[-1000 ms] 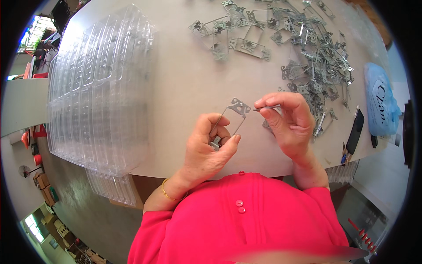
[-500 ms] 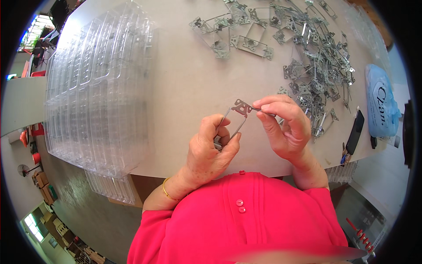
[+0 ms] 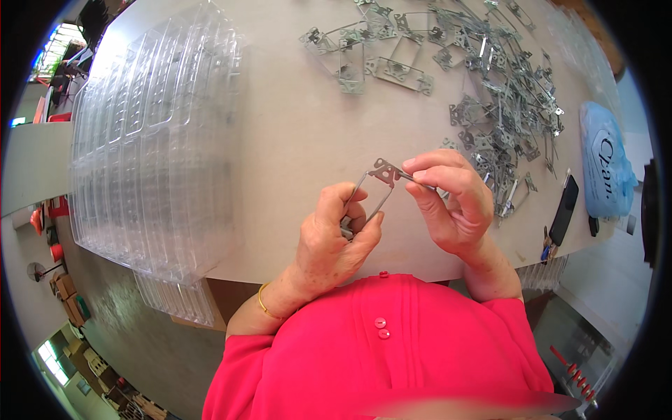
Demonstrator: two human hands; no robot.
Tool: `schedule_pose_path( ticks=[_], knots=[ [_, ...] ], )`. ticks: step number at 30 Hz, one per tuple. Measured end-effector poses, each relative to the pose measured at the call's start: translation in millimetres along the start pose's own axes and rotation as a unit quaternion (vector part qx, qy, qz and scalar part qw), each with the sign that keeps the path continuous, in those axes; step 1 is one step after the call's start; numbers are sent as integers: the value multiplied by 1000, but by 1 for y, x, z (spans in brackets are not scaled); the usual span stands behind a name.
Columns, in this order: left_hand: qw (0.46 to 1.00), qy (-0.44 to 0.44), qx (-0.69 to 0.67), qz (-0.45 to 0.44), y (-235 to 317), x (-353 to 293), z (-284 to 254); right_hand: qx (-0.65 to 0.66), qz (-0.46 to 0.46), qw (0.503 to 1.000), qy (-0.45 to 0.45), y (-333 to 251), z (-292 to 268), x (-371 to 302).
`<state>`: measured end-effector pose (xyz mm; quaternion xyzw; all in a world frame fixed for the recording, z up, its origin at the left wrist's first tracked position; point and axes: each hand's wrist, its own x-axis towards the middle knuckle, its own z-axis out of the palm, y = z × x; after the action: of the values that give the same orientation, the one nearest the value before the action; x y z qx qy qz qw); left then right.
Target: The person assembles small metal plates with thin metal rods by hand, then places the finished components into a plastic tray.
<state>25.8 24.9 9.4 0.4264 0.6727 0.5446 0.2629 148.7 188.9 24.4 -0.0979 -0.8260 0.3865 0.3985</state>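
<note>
My left hand (image 3: 332,234) is closed round the near end of a metal bracket assembly, two thin rods joined by a flat plate with cut-outs. That perforated end plate (image 3: 383,171) points away from me, above the table. Between the thumb and fingers of my right hand (image 3: 455,199) is a thin metal rod (image 3: 421,183), whose tip meets the right side of the plate. Whether the rod is hooked into a hole there is too small to tell. My left fingers hide the near end of the assembly.
A heap of similar metal brackets (image 3: 500,105) spreads over the table's far right, several lying farther left. Stacked clear plastic trays (image 3: 154,154) stand on the left. A phone (image 3: 564,210), small pliers-like tool (image 3: 548,248) and blue plastic bag (image 3: 605,161) lie along the right edge.
The rod in my right hand has tilted slightly and its tip sits a little higher at the plate. My left hand keeps its grip, almost unmoved.
</note>
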Motion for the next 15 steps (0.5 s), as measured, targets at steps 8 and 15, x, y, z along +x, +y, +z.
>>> schedule_pose_path(
  ticks=[8, 15],
  knots=[
    [1000, -6, 3, 11, 0, 0, 0, 33, 9, 999, -1, 5, 3, -4],
    [999, -22, -1, 28, 5, 0, -2, 69, 67, 994, -53, 6, 1, -6]
  ],
)
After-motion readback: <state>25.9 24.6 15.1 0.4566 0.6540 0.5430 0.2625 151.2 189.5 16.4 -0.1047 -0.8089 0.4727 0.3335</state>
